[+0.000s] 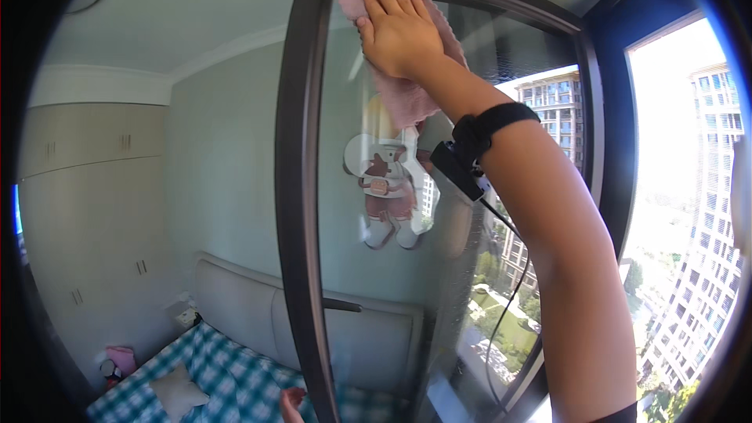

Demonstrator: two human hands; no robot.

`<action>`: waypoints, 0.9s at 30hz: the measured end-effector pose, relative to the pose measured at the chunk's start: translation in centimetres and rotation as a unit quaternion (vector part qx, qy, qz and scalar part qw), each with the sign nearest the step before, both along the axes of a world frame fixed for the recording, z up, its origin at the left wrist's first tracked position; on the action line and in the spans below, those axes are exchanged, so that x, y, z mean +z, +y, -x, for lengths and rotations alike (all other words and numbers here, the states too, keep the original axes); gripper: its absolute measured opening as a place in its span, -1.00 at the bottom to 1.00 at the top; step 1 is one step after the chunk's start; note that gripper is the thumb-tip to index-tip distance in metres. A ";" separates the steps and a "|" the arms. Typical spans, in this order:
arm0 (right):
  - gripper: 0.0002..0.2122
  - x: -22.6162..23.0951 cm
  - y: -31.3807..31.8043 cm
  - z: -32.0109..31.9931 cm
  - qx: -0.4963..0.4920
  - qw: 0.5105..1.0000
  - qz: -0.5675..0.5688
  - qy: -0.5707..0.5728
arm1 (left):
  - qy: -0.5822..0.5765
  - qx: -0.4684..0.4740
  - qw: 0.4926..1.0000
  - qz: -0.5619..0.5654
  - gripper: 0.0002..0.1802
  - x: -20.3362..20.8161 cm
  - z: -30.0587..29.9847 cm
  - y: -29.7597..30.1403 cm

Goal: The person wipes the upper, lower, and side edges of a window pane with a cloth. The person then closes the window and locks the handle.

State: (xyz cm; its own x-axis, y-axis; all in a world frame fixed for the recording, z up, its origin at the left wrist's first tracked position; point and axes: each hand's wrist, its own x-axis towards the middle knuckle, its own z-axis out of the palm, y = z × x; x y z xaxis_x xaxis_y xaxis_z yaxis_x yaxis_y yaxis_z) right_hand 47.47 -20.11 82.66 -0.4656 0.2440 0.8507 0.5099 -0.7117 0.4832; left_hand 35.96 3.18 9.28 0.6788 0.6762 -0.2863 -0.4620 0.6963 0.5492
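Observation:
Up at the top left corner of a dark-framed glass window sash (300, 188), my right hand (403, 35) holds a pink cloth (407, 98) pressed against the pane. Its fingers lie outstretched over the cloth, which spreads out around and hangs below the hand. Only a small part of my left hand (292, 405) shows at the lower edge, beside the sash's left upright. Its visible fingers are slightly bent and apart, with nothing seen in them. A black strap with a small device (470, 149) and a cable is on my right forearm.
A dark handle (342, 305) sticks out from the sash's left upright. Behind the glass is a cartoon figure (385, 188). Below left stand a bed with a checked cover (227, 368) and a padded headboard (235, 290). Tall wardrobes (94, 211) line the left; bright high-rises appear outside at right.

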 end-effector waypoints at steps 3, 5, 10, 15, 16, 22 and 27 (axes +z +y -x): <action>-0.50 1.3 2.2 0.5 -0.005 0.998 0.008 -0.057 | -0.071 0.207 0.883 -0.415 -0.64 2.5 2.4 3.4; -0.52 1.4 2.3 0.6 -0.030 0.997 -0.003 -0.074 | -0.157 0.208 0.809 -0.527 -0.65 15.3 8.2 -1.2; -0.56 1.3 3.0 1.3 -0.028 0.990 0.033 -0.133 | -0.470 0.095 0.533 -0.697 -0.61 34.9 16.8 -9.5; -0.54 1.2 2.7 2.1 -0.040 0.996 0.054 -0.064 | -0.596 -0.041 0.453 -0.662 -0.83 44.6 16.8 -14.7; -0.55 1.4 2.7 2.9 -0.023 0.995 0.075 -0.062 | -0.596 -0.039 0.452 -0.663 -0.83 45.4 16.8 -14.9; -0.54 0.9 2.3 2.8 -0.002 0.994 0.086 -0.065 | -0.685 -0.101 0.489 -0.531 -0.80 45.8 16.2 -18.2; -0.53 -0.2 1.5 1.4 0.032 0.983 0.128 -0.131 | -0.764 -0.073 0.336 -0.547 -0.84 46.2 13.6 -18.1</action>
State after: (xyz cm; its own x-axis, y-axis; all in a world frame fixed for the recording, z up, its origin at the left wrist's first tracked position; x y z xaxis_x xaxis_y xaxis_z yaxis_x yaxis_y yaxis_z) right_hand 46.05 -18.60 82.49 -0.6815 0.3977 0.6144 0.3842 -0.5201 0.7628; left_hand 22.32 -14.88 55.47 -0.4815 -0.2624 0.8363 -0.7909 0.5412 -0.2855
